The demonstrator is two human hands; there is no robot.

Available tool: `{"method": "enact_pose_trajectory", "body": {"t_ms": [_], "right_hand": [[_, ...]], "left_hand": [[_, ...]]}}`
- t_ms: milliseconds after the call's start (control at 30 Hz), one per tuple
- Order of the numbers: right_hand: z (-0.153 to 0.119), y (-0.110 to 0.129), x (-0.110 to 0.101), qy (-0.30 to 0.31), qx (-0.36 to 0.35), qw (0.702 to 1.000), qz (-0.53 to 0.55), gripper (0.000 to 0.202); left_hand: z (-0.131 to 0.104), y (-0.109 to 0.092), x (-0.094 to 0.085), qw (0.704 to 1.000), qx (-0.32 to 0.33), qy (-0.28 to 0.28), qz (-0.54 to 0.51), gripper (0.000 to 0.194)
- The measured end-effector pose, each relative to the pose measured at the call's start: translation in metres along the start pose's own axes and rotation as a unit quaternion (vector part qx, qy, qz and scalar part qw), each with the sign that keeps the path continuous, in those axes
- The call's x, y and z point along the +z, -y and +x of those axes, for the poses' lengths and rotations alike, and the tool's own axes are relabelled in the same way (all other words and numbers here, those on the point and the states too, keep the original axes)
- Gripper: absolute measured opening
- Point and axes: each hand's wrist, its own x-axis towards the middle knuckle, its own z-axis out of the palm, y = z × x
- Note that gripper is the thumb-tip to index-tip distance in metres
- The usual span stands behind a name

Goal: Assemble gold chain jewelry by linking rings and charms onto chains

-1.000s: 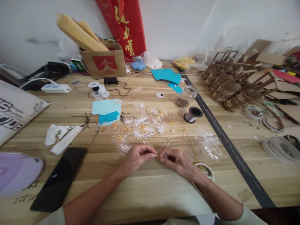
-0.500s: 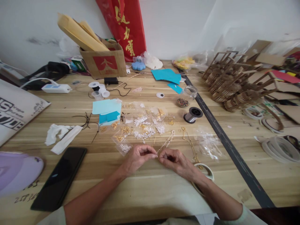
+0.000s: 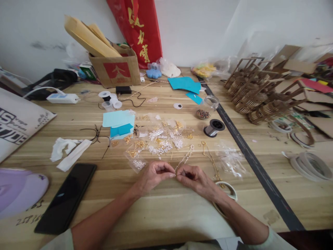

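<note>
My left hand [image 3: 156, 174] and my right hand [image 3: 193, 177] meet fingertip to fingertip above the wooden table [image 3: 166, 215]. Each is closed in a pinch. What the left fingertips grip is too small to make out. A silver chain [image 3: 185, 157] runs from a ring on the table down to the right fingertips, which pinch its near end. Just beyond the hands lie small bags of silver beads [image 3: 164, 147] and gold findings [image 3: 132, 153]. A gold chain [image 3: 212, 160] lies right of the silver one, near a white ring-shaped band [image 3: 229, 189] beside my right wrist.
A black phone [image 3: 66, 198] lies at the left. Further back are a wire spool [image 3: 214, 127], a glass jar of beads [image 3: 204, 113], blue paper [image 3: 184, 84] and a cardboard box [image 3: 116, 69]. Brown wooden baskets [image 3: 260, 93] stand at the right, behind coiled tape [image 3: 310, 166].
The fingertips of my left hand have shifted very slightly to the right, closer to the right ones. Everything else looks the same.
</note>
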Motion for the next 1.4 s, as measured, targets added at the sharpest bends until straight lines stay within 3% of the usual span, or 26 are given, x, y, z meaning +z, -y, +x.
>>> {"method": "enact_pose_trajectory", "body": {"t_ms": [467,1133,1400], "right_hand": [[0.0,0.0,0.0,0.004,0.009,1.0,0.005,0.028],[0.0,-0.002,0.002,0.01,0.016,1.0,0.016,0.022],[0.0,-0.003,0.002,0.018,0.014,0.999,0.033,0.022]], "left_hand": [[-0.001,0.004,-0.001,1.0,0.007,0.007,0.02,0.012],[-0.001,-0.004,0.004,0.992,0.098,0.006,0.079,0.013],[-0.002,-0.006,0.005,0.99,0.103,0.001,0.1,0.016]]}}
